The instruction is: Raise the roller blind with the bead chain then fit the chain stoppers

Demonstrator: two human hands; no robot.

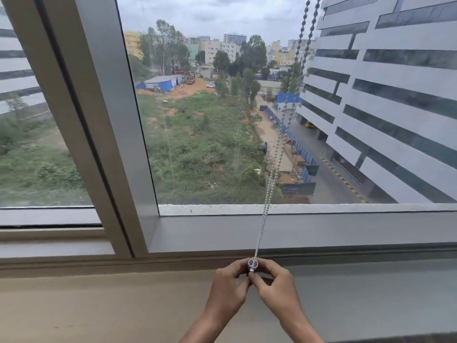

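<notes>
A white bead chain [272, 174] hangs as a double strand from the top right of the window down to the sill, pulled taut and slanting left. At its lower end sits a small clear chain stopper [253, 263]. My left hand [228, 285] and my right hand [274, 284] meet just below the window frame, fingertips of both pinched on the stopper and the chain's end. The roller blind itself is out of view; the whole pane is uncovered.
A grey window frame [296, 231] runs across below the glass, with a thick slanted mullion [99, 120] at the left. A beige sill ledge [99, 305] spreads under my hands. Outside are buildings, trees and a green lot.
</notes>
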